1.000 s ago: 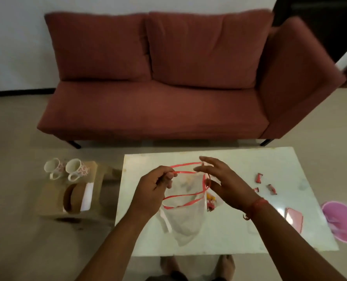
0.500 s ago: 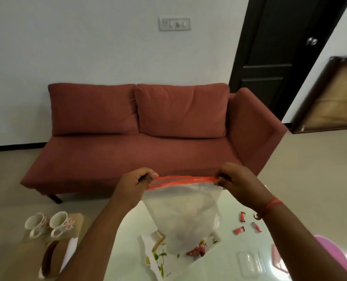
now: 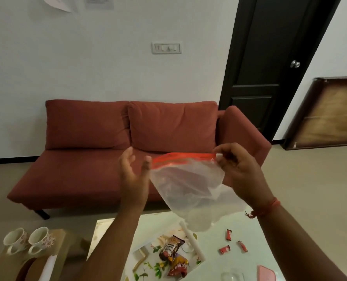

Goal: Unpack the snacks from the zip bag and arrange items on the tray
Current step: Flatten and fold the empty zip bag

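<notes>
A clear zip bag [image 3: 190,191] with a red zip strip hangs in the air above the table, and it looks empty. My right hand [image 3: 241,173] pinches the right end of the strip. My left hand [image 3: 134,177] is just left of the bag with its fingers apart, holding nothing. Below, a white floral tray [image 3: 197,252] lies on the table with a dark snack packet [image 3: 171,247] and a red-orange snack packet [image 3: 177,267] on it. Three small red candies [image 3: 229,235] lie on the table to the right of the tray.
The white table [image 3: 239,226] stands in front of a red sofa [image 3: 128,151]. Two floral cups [image 3: 28,239] sit on a low stool at the lower left. A pink object [image 3: 266,273] and a clear glass item [image 3: 232,276] lie near the table's front right. A dark door [image 3: 269,57] is at the back right.
My left hand has let go of the bag's left end and opened. The bag now hangs from my right hand alone. The view has tilted upward.
</notes>
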A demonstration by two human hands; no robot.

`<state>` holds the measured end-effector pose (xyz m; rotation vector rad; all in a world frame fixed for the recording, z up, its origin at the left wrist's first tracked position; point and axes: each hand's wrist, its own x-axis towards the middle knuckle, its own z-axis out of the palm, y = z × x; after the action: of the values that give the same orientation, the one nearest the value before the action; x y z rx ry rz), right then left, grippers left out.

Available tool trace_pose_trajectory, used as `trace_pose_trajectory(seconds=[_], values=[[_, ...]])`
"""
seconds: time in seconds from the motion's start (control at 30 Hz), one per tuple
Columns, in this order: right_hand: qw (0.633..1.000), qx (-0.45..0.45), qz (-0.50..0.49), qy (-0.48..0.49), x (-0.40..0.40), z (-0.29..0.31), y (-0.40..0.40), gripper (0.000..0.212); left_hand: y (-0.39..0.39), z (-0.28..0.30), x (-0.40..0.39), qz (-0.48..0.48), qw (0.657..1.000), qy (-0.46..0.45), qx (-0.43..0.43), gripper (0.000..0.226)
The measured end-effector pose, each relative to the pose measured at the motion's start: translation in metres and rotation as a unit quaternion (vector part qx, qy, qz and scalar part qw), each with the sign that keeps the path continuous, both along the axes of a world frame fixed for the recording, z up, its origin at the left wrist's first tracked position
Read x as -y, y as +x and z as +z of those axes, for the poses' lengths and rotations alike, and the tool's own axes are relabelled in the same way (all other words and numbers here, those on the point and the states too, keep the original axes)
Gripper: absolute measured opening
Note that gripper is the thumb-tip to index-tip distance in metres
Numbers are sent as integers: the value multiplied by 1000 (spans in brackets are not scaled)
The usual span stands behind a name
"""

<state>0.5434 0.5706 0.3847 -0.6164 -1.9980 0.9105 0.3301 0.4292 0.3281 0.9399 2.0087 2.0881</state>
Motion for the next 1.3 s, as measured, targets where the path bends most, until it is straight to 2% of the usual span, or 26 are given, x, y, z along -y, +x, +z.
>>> trace_pose_trajectory(seconds=[0.03,0.07,0.17,0.23,0.3,0.37,0.43,0.5,0.57,0.63,0.7,0.77,0.83,0.9,0.97,1.07,1.17,1.23,1.3], values=[[999,-29,-16,-25,-7,4,5,13,7,-4,-2,-14,991,34,126,99],[997,-56,-31,-50,-14,7,8,13,13,-11,-3,-47,976,45,210,106],[982,-132,-50,-128,-34,11,14,11,50,-34,-14,-221,936,-15,273,103],[962,-176,-52,-202,-44,9,14,11,76,-42,-26,-272,910,-39,311,109],[947,-190,-71,-250,-55,5,14,13,96,-40,-37,-282,900,-52,329,100],[935,-184,-92,-289,-67,-1,19,12,107,-37,-49,-263,908,-50,321,63],[920,-177,-66,-342,-74,-9,26,17,111,-33,-59,-200,927,-43,314,32],[920,-131,23,-368,-77,-24,38,36,112,-28,-64,-164,937,-42,307,26],[903,-81,165,-389,-75,-41,51,47,112,-23,-67,-155,940,-65,297,29],[862,-37,272,-426,-70,-55,64,44,112,-19,-71,-145,943,-94,283,30],[847,-15,288,-446,-68,-65,70,41,111,-19,-71,-133,948,-109,269,29],[868,-24,210,-450,-69,-74,71,37,108,-20,-70,-99,963,-117,223,26],[897,-27,116,-425,-71,-78,71,28,105,-22,-68,-41,979,-142,137,20],[918,-33,46,-393,-69,-82,70,25,105,-22,-67,16,982,-162,93,9],[935,-44,11,-351,-65,-82,68,33,106,-21,-67,45,982,-162,89,29],[958,-68,-1,-277,-62,-77,65,55,100,-16,-63,-36,988,-132,75,58],[976,-38,-8,-216,-65,-70,61,76,91,-13,-58,-170,975,-122,74,46],[982,12,39,-184,-69,-66,60,73,84,-12,-56,-197,968,-128,89,35],[978,93,98,-158,-69,-59,59,65,75,-8,-52,-191,968,-133,93,36]])
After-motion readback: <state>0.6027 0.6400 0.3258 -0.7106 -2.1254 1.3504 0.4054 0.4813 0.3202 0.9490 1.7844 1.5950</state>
